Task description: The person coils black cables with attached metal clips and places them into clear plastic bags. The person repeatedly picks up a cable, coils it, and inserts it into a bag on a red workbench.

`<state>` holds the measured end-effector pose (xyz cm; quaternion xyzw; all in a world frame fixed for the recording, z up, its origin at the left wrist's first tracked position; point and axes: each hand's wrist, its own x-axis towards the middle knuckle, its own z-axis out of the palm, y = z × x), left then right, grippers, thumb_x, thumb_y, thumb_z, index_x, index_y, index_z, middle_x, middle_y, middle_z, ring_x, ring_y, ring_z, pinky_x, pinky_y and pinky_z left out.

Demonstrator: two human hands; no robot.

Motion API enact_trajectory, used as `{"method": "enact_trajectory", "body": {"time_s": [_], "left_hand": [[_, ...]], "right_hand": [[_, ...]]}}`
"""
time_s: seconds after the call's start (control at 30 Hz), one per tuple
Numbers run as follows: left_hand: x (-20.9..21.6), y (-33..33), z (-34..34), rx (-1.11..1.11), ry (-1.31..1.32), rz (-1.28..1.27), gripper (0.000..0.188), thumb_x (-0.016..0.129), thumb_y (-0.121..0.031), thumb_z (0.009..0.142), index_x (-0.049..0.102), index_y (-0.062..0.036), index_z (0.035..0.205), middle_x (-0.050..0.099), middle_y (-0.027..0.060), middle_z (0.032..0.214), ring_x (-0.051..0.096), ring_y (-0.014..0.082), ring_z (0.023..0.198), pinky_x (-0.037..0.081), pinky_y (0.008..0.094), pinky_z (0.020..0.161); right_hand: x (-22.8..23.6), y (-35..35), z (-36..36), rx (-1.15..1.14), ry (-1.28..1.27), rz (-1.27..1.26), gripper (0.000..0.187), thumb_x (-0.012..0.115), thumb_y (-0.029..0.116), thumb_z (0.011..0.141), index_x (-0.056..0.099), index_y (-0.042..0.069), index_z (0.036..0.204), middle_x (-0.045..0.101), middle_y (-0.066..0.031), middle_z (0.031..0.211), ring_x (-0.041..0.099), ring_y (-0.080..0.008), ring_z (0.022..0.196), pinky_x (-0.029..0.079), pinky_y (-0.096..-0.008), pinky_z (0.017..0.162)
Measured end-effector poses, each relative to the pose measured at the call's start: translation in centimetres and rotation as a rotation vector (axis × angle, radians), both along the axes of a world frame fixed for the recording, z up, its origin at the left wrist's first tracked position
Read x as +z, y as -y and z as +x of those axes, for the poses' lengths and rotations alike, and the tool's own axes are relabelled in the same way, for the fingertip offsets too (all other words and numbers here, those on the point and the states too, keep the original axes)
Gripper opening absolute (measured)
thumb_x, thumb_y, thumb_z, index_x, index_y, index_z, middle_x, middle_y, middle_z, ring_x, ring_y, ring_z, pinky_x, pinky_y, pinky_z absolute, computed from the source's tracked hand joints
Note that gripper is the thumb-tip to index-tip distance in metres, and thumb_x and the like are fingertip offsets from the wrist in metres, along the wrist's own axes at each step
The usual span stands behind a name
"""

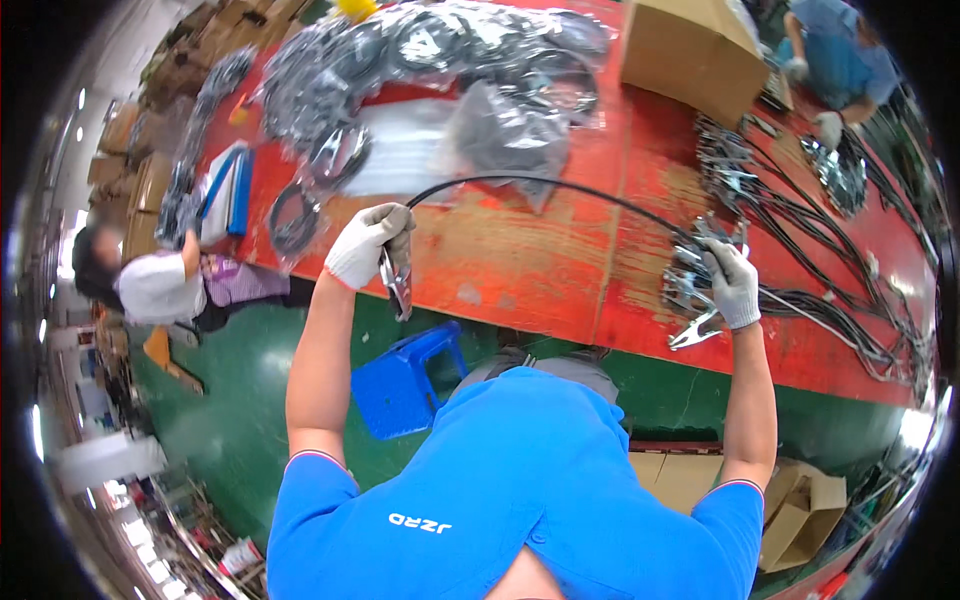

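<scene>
A black cable [545, 180] arches over the red table between my two white-gloved hands. My left hand [370, 245] is closed on one end of it, and a metal spring clamp [397, 287] hangs down from that grip beyond the table's front edge. At the other end, my right hand [733, 284] is closed round the cable beside a pile of silvery clamps [684, 275]. One clamp [695, 331] points out below those fingers; whether it belongs to this cable I cannot tell.
Bagged black cables [420, 45] heap at the back of the red table [500, 250]. Clamped cables [810, 240] lie at the right, near a cardboard box [690, 60]. A blue stool [405, 385] stands below. One person [160, 285] is at the left, another [845, 60] at the far right.
</scene>
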<state>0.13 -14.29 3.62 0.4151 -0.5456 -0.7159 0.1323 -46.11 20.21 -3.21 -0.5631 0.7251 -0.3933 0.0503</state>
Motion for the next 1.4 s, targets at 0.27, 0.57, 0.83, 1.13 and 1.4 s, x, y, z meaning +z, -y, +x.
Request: {"method": "enact_trajectory", "body": {"time_s": [0.27, 0.57, 0.83, 1.13, 1.4], "left_hand": [[-3.9, 6.1, 19.1, 0.460, -0.313, 0.035, 0.034, 0.066, -0.039, 0.104, 0.066, -0.0070, 0.095, 0.035, -0.0076, 0.063, 0.031, 0.0061, 0.052, 0.026, 0.0250, 0.050], [-4.9, 7.5, 28.0, 0.848, -0.456, 0.128, 0.037, 0.062, -0.042, 0.107, 0.066, -0.0092, 0.090, 0.025, -0.0090, 0.059, 0.022, 0.0073, 0.049, 0.022, 0.0261, 0.048], [-6.1, 4.2, 18.6, 0.632, -0.471, 0.126, 0.032, 0.059, -0.040, 0.108, 0.064, -0.0089, 0.100, 0.028, -0.0074, 0.061, 0.028, 0.0091, 0.053, 0.028, 0.0278, 0.052], [-3.3, -2.6, 5.4, 0.313, -0.200, 0.062, 0.032, 0.060, -0.040, 0.108, 0.061, -0.0084, 0.103, 0.044, -0.0035, 0.070, 0.041, 0.0127, 0.059, 0.039, 0.0314, 0.059], [-3.6, -8.3, -0.8, 0.106, 0.097, -0.095, 0.041, 0.057, -0.048, 0.108, 0.061, -0.0071, 0.105, 0.065, 0.0033, 0.084, 0.064, 0.0148, 0.075, 0.054, 0.0321, 0.069]], "right_hand": [[4.9, 12.4, 13.1, 0.273, 0.348, 0.379, 0.029, 0.069, 0.016, 0.099, 0.069, 0.003, 0.126, 0.075, -0.0172, 0.107, 0.072, -0.0266, 0.095, 0.055, -0.0366, 0.087], [-0.9, 7.8, 12.4, 0.346, 0.132, 0.369, 0.040, 0.066, 0.003, 0.093, 0.070, 0.012, 0.132, 0.069, -0.0151, 0.094, 0.070, -0.0340, 0.087, 0.056, -0.0408, 0.079], [4.6, 14.6, 26.2, 0.868, -0.159, 0.646, 0.025, 0.064, 0.026, 0.092, 0.077, 0.020, 0.112, 0.074, -0.0159, 0.090, 0.073, -0.0389, 0.083, 0.057, -0.0535, 0.074], [6.5, 17.2, 24.1, 0.954, 0.122, 0.570, 0.027, 0.068, 0.030, 0.087, 0.082, 0.018, 0.107, 0.078, -0.0137, 0.102, 0.074, -0.0364, 0.094, 0.058, -0.0480, 0.086], [5.4, 19.6, 22.0, 0.892, 0.201, 0.398, 0.027, 0.066, 0.034, 0.089, 0.080, 0.011, 0.095, 0.076, -0.0156, 0.091, 0.073, -0.0377, 0.087, 0.056, -0.0482, 0.079]]}}
